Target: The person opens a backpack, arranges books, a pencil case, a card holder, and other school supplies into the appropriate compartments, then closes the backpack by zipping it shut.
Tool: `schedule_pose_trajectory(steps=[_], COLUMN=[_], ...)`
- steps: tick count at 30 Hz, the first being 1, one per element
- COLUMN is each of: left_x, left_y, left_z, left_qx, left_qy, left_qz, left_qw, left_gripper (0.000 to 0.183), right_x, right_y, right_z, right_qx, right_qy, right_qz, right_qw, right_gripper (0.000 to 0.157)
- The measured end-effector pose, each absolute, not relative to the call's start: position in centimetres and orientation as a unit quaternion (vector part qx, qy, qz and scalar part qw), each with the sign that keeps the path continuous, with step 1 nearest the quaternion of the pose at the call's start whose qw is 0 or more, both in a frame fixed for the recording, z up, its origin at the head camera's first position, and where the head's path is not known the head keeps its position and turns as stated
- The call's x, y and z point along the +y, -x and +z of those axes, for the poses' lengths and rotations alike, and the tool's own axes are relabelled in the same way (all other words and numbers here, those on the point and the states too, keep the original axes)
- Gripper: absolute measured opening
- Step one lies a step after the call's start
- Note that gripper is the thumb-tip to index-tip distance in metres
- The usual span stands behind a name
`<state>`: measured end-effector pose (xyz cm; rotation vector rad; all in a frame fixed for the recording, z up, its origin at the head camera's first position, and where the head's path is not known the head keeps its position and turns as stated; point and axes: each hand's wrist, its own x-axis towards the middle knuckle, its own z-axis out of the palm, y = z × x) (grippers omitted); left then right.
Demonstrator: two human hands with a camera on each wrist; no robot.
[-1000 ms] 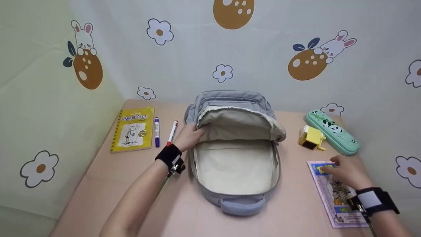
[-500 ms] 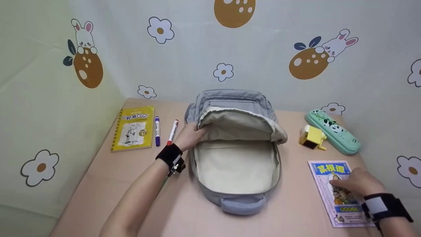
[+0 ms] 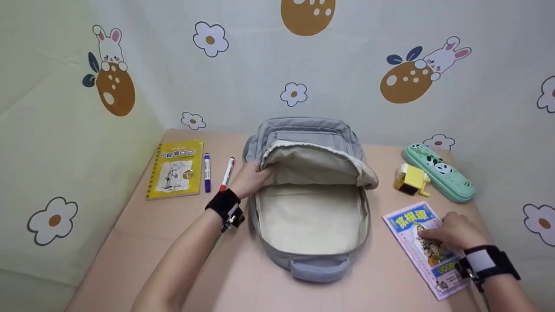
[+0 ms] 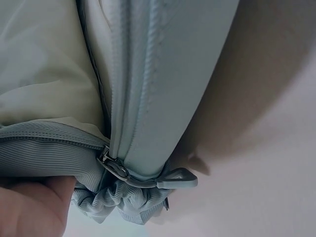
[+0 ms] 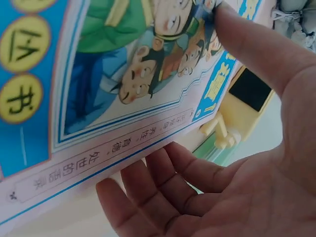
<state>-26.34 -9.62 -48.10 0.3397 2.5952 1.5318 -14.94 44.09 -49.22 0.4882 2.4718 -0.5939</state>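
A grey-blue backpack (image 3: pixel 321 269) lies unzipped, its cream lining showing. My left hand (image 3: pixel 251 180) pinches the left edge of its raised flap (image 3: pixel 316 167); in the left wrist view only part of that hand (image 4: pixel 37 210) shows, at the fabric beside a zipper pull (image 4: pixel 177 178). On the right, my right hand (image 3: pixel 461 232) grips a pink and blue book (image 3: pixel 409 242) by its right edge. The right wrist view has the thumb on the illustrated cover (image 5: pixel 108 98) and the other fingers curled under the edge, the book tilted off the table.
Behind the book stand a yellow pencil sharpener (image 3: pixel 412 180) with a crank and a green panda pencil case (image 3: pixel 440 173). Left of the backpack lie a yellow book (image 3: pixel 177 169), a purple marker (image 3: pixel 207 172) and a red marker (image 3: pixel 227 174). A patterned curtain (image 3: pixel 243 82) encloses the table.
My right hand first moved down the book to its right edge, then took hold. The book has since shifted left and turned. My left hand stays on the flap.
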Motion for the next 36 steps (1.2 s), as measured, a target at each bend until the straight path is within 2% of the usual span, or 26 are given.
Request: schedule_pose_trajectory(steps=[16,23,25,30,32,36], left_x=[-9.6,-9.6,-9.5,-9.6,-9.7,-9.8], left_y=[26.3,26.3,26.4,26.3,26.3,26.3], left_z=[-48.1,-48.0,-48.0,-47.9,-47.8,-47.7], left_qx=[0.851,0.856,0.856,0.854,0.852,0.846], left_qy=[-0.122,-0.115,-0.116,-0.120,-0.118,-0.115], left_qz=[0.508,0.500,0.499,0.502,0.507,0.516], left_qw=[0.061,0.060,0.061,0.061,0.064,0.073], left_gripper=[0.031,0.031,0.032,0.035,0.035,0.037], right_x=[43.7,44.2,44.6,45.6,46.0,46.3], right_y=[15.1,14.7,14.3,13.7,13.5,13.0], right_z=[-48.6,-48.4,-48.3,-47.3,-46.6,-44.8], right_qx=[0.914,0.915,0.914,0.930,0.927,0.895], right_qy=[-0.183,-0.174,-0.164,-0.095,-0.081,-0.109], right_qz=[-0.233,-0.252,-0.270,-0.277,-0.286,-0.343], right_qw=[0.276,0.263,0.254,0.224,0.228,0.261], right_gripper=[0.080,0.095,0.090,0.064,0.066,0.076])
